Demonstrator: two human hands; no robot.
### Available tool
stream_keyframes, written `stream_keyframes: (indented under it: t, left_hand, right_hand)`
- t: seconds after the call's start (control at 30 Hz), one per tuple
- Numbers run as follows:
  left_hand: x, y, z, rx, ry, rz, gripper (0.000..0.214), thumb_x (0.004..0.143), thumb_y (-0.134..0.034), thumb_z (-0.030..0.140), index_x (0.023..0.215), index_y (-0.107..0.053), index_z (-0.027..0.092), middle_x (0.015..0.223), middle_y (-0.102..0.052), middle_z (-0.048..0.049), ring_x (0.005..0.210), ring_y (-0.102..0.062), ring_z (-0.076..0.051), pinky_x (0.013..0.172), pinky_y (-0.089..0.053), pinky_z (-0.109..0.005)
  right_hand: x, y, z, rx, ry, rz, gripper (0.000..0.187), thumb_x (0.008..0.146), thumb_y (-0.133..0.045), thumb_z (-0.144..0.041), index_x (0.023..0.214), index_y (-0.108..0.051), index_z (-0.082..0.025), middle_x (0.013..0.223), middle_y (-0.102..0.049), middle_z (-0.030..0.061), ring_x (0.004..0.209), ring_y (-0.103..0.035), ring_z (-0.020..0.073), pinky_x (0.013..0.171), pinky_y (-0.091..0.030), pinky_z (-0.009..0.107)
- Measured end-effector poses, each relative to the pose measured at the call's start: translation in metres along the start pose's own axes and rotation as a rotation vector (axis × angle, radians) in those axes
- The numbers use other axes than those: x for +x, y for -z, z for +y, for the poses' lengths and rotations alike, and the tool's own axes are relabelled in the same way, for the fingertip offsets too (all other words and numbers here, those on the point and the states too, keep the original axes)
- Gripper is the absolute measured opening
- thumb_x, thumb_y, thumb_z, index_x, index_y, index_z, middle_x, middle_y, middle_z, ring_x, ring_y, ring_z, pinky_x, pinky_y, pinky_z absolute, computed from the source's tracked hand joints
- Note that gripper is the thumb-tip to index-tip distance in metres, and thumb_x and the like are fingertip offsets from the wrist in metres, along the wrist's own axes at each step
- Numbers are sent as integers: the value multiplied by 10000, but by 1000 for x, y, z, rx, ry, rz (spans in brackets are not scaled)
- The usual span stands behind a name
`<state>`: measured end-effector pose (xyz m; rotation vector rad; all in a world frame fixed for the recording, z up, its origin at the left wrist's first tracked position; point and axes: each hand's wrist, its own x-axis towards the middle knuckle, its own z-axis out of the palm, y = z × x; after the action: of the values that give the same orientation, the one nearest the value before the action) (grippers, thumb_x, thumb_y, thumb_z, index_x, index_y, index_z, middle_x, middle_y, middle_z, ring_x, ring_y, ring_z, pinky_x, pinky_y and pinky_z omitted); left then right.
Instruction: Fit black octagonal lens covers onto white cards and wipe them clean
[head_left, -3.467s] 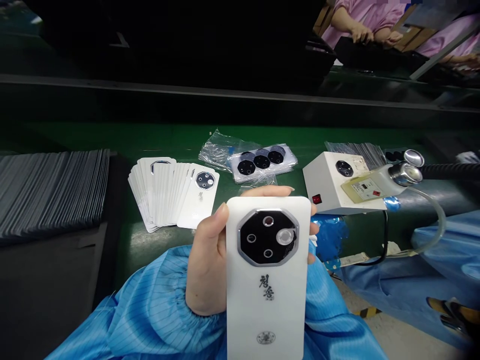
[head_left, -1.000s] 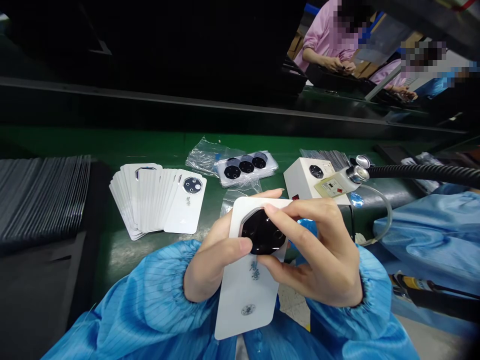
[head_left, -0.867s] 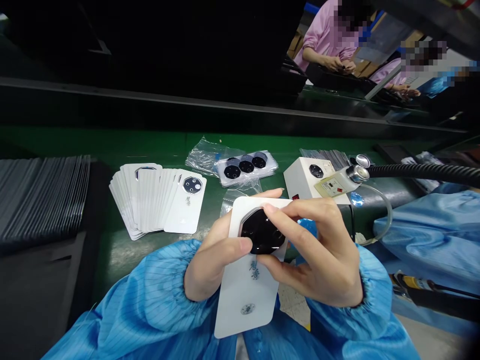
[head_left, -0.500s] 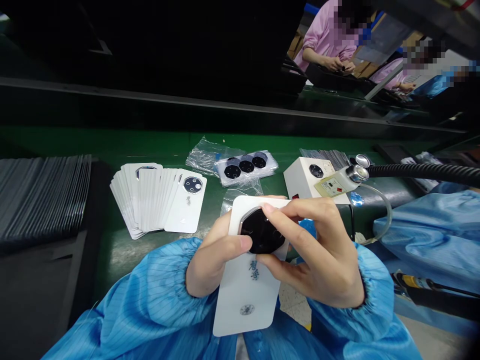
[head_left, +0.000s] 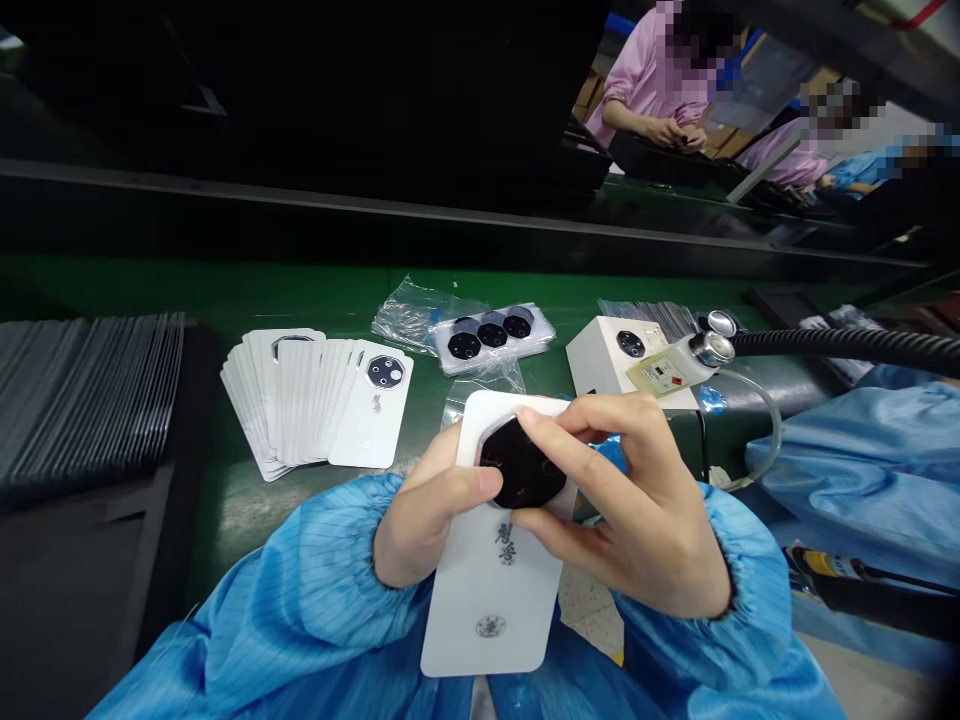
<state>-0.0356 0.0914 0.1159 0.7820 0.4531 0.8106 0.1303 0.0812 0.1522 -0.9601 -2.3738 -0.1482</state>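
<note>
The white phone back (head_left: 491, 600) stands with its long axis near 12 o'clock, lens end up, low in front of the person. The left hand (head_left: 427, 520) grips its edge, thumb against the black octagonal lens plate (head_left: 521, 463), which the right hand (head_left: 622, 510) pinches from above. Two dark characters (head_left: 506, 543) and a round seal (head_left: 490, 626) sit below, unreadable. More backs (head_left: 300, 400) lie fanned at 10 o'clock.
</note>
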Motion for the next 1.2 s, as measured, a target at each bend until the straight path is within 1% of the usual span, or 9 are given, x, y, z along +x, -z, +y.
stream_keyframes:
  t: [0.13, 0.23, 0.37, 0.53, 0.7, 0.9, 1.0, 1.1, 1.2]
  left_hand:
    - [-3, 1, -1, -21, -5, -21, 382, 790, -495, 262, 1145, -533, 126, 1006, -639, -134, 903, -609, -293, 712, -483, -367]
    - [-4, 0, -1, -51, -12, -27, 365, 790, -506, 279, 1123, -549, 137, 969, -648, -125, 858, -616, -280, 691, -477, -352]
    - [-6, 0, -2, -74, 13, -9, 376, 789, -522, 291, 1141, -547, 160, 918, -661, -111, 777, -627, -268, 642, -478, -355]
    - [-9, -1, -4, -85, 12, 23, 378, 780, -535, 295, 1122, -546, 137, 908, -660, -125, 782, -623, -271, 687, -489, -400]
    - [-11, -2, -2, -177, 4, 45, 279, 769, -562, 239, 1044, -536, 200, 779, -619, -37, 624, -561, -159, 556, -452, -269]
    - [-8, -6, -2, -126, -51, 87, 215, 764, -593, 248, 970, -536, 228, 904, -637, -34, 662, -587, -158, 564, -441, -257]
    - [-7, -9, -3, -111, -83, 105, 257, 778, -593, 239, 1029, -542, 249, 936, -648, -38, 738, -627, -200, 577, -454, -269]
    - [-6, -10, -5, -76, -99, 127, 258, 807, -588, 235, 1058, -555, 285, 914, -660, -16, 744, -638, -196, 571, -465, -255]
    - [-6, -10, -8, -10, -154, 152, 260, 818, -590, 227, 1066, -578, 302, 943, -672, -11, 801, -639, -201, 626, -482, -268]
  right_hand:
    - [-2, 0, -1, -7, -8, 16, 393, 819, -612, -278, 1163, -529, -108, 964, -501, 87, 848, -499, 172, 675, -488, 335]
    - [-4, 0, -2, 6, -13, 46, 407, 811, -629, -288, 1157, -531, -98, 975, -496, 88, 862, -505, 172, 681, -499, 328]
    - [-5, -1, -2, 7, -46, 141, 367, 806, -639, -319, 1101, -542, -124, 997, -489, 94, 903, -514, 194, 696, -519, 348]
    - [-5, -3, -5, -33, -76, 244, 288, 788, -656, -335, 980, -580, -135, 984, -486, 81, 859, -507, 184, 681, -486, 358]
    - [-6, -5, -6, -11, -92, 253, 330, 763, -682, -361, 983, -592, -133, 1009, -495, 86, 918, -505, 206, 734, -463, 385]
    - [-8, -6, -7, 4, -114, 285, 302, 766, -676, -336, 992, -598, -152, 1013, -503, 87, 937, -521, 220, 747, -470, 388]
    - [-8, -5, -7, -18, -118, 309, 291, 768, -675, -321, 990, -596, -149, 1020, -505, 88, 934, -524, 219, 740, -477, 389]
    - [-10, -3, -5, -55, -127, 322, 314, 753, -694, -325, 988, -592, -144, 1018, -500, 96, 920, -526, 223, 724, -486, 397]
    - [-12, -1, -4, -66, -133, 321, 322, 740, -708, -325, 990, -589, -161, 1017, -486, 99, 921, -527, 230, 716, -493, 407]
